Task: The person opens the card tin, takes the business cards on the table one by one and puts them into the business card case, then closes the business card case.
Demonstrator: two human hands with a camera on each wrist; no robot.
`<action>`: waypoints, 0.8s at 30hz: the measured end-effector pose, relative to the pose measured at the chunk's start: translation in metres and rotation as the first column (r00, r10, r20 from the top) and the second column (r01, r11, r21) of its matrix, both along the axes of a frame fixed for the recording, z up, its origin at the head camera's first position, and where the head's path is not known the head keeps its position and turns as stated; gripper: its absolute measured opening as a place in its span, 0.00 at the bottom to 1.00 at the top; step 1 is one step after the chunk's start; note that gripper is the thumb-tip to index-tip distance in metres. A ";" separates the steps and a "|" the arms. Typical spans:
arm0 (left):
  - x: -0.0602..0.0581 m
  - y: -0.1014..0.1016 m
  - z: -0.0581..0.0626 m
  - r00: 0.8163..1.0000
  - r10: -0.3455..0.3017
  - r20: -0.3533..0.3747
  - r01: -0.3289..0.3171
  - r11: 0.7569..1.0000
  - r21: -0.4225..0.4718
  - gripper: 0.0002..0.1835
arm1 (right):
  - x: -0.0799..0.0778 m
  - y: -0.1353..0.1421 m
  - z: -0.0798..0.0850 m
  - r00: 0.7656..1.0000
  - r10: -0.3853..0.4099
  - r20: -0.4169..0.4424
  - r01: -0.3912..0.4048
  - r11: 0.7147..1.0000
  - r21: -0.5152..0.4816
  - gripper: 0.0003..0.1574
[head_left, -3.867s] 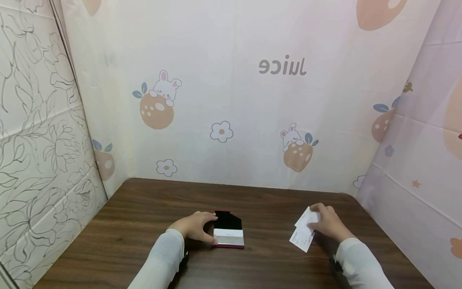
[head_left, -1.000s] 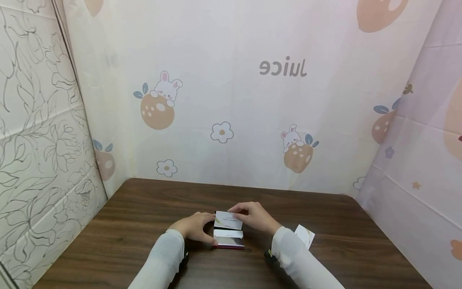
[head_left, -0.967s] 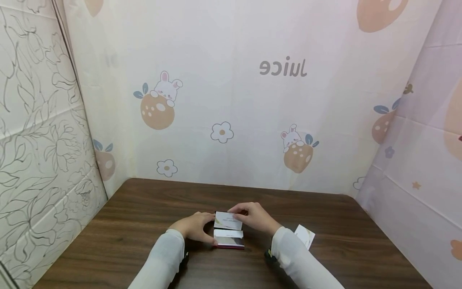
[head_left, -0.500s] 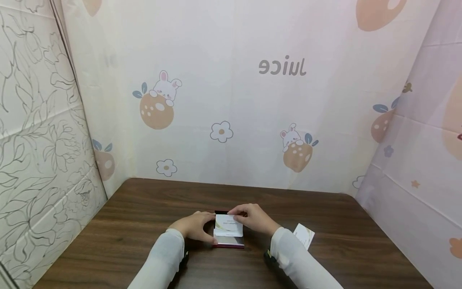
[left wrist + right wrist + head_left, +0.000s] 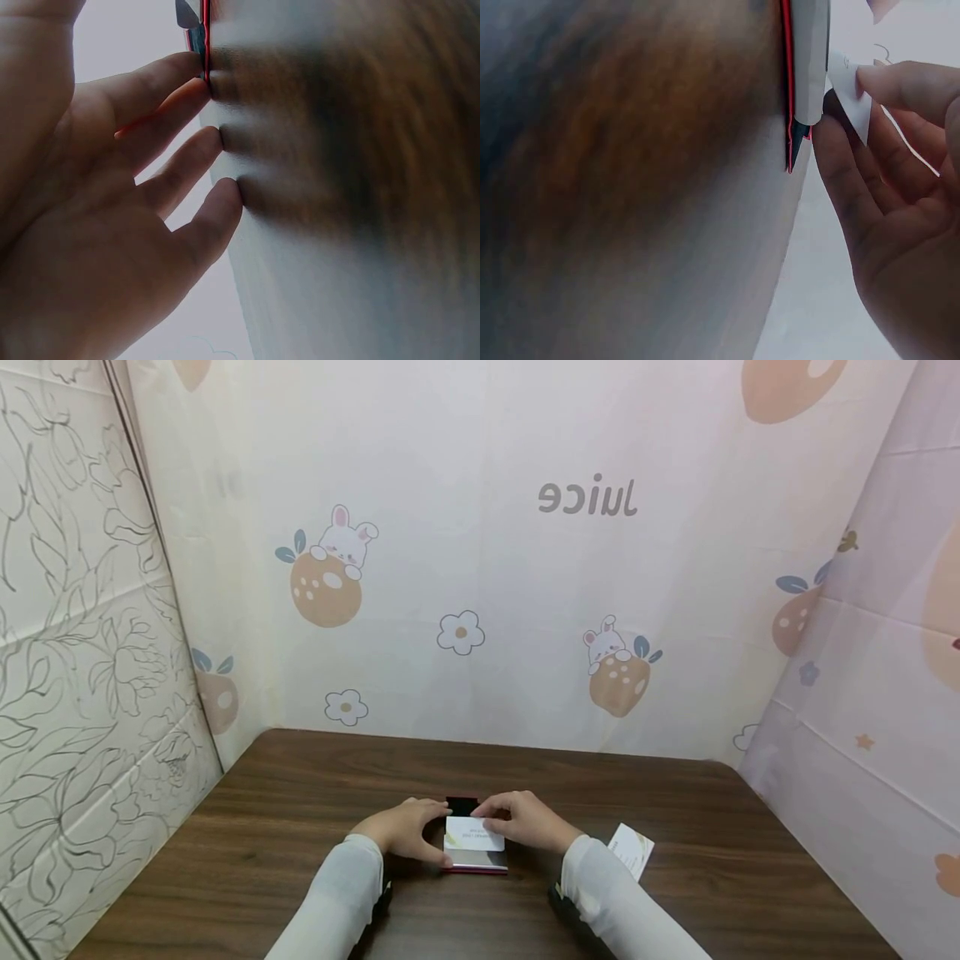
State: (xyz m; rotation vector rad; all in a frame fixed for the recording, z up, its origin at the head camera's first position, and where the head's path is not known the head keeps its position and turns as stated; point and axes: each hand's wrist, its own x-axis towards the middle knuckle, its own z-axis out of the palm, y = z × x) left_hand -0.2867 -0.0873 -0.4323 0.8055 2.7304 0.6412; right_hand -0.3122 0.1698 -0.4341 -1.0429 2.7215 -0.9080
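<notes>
An opened card case lies flat on the table, with a black flap, a silver lower half and red edges. My left hand rests at its left side, thumb by the near corner and fingertips by the flap. In the left wrist view, the fairly straight fingers touch the table and the case's red edge. My right hand pinches a white business card by its right part. The card lies tilted over the silver half in the right wrist view, its near edge at the silver part's upper edge.
Another white business card lies on the brown wooden table, beside my right sleeve, which hides part of it. A printed curtain hangs behind the table, with more at both sides.
My right hand has put one card down at the right and brought another over the case. That card has since moved toward me, from the flap onto the silver half. The left hand has stayed put.
</notes>
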 end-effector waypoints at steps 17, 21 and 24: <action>-0.001 -0.002 -0.001 1.000 -0.023 -0.010 0.023 1.000 0.016 0.44 | 0.008 -0.004 0.001 0.997 0.076 0.016 -0.077 0.991 0.108 0.08; 0.000 -0.003 0.000 1.000 -0.021 -0.011 0.022 1.000 0.014 0.44 | 0.009 -0.005 0.002 0.998 0.068 0.007 -0.069 0.990 0.122 0.08; 0.000 -0.003 0.000 1.000 -0.013 -0.011 0.013 1.000 0.015 0.44 | 0.008 -0.005 0.001 0.998 0.067 0.008 -0.068 0.990 0.122 0.08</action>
